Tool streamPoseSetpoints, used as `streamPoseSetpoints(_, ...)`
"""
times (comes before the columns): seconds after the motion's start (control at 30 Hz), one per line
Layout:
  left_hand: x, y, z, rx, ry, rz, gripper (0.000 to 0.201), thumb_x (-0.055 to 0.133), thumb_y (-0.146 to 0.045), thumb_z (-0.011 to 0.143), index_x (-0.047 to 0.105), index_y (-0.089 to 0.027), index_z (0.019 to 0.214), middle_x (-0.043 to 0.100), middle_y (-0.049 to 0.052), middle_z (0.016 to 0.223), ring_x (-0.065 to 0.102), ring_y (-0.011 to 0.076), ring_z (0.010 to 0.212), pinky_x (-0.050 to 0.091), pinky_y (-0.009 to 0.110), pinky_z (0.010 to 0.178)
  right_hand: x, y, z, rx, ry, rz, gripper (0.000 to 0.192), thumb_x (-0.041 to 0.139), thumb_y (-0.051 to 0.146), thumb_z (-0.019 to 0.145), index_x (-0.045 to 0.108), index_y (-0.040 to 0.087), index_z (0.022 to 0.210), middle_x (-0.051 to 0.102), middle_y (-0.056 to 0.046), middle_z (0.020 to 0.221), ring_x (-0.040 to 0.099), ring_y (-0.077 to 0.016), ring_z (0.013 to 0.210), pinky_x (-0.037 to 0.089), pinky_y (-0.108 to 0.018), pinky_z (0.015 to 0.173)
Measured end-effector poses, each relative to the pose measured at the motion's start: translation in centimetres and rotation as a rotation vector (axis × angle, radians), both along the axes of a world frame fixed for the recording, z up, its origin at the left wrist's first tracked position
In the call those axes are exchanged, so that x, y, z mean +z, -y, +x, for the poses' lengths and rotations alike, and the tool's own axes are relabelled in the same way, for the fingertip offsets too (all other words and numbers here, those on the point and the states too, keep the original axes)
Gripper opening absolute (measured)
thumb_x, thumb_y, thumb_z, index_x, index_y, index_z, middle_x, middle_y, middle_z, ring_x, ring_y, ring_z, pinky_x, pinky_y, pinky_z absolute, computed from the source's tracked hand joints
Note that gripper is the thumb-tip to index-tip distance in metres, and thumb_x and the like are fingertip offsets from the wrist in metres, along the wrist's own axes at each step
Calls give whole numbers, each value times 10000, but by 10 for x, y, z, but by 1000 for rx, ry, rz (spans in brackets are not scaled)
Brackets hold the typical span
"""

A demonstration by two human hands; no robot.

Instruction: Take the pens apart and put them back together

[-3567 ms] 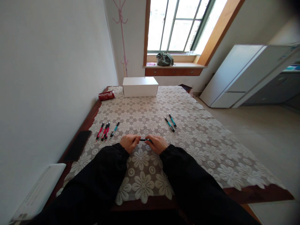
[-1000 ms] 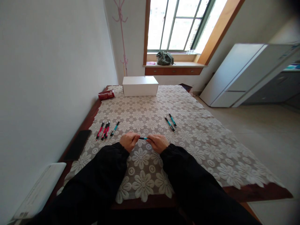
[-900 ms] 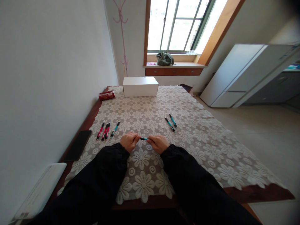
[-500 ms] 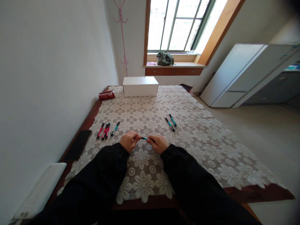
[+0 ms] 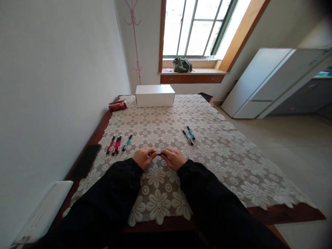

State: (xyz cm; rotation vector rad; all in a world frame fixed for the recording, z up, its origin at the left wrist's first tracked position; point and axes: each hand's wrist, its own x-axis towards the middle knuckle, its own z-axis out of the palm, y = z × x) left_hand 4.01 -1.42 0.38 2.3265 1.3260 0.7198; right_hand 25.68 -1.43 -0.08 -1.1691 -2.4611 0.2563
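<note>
Both my hands pinch one pen (image 5: 159, 154) between them, low over the lace tablecloth (image 5: 158, 204). My left hand (image 5: 144, 157) is closed on its left end, and my right hand (image 5: 174, 158) is closed on its right end. Only a short dark stretch of the pen shows between the fingertips; the rest is hidden. Left of my hands lie several red-and-black pens (image 5: 114, 145) and a single teal-and-black pen (image 5: 127, 143). Two more teal pens (image 5: 189, 135) rest side by side, beyond my right hand.
A white box (image 5: 155, 97) stands at the table's far end, with a red packet (image 5: 117, 105) to its left. A black phone-like slab (image 5: 86, 160) lies along the left edge, near a white device (image 5: 45, 211) by the wall.
My fingertips have come closer together along the pen. Its teal part, visible between them before, is now covered and only a dark part shows. The other pens have not moved.
</note>
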Motion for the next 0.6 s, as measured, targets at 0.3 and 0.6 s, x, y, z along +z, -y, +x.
streamPoseSetpoints(0.3,-2,1,1,12,10,18,192,597,-383,879,678,-211,900,685,33,818,596,167,780,443,266,676,2,1,0,-40,39,-22,261,466,404,979,662,245,1045,680,-39,954,626,-168,808,412,-257,689)
streamPoseSetpoints(0.6,2,2,0,32,-109,42,405,413,-432,966,674,-214,746,663,36,724,585,170,757,396,275,687,-2,-3,0,74,1,40,246,425,346,998,630,222,1055,669,-62,962,623,-186,920,442,-282,800)
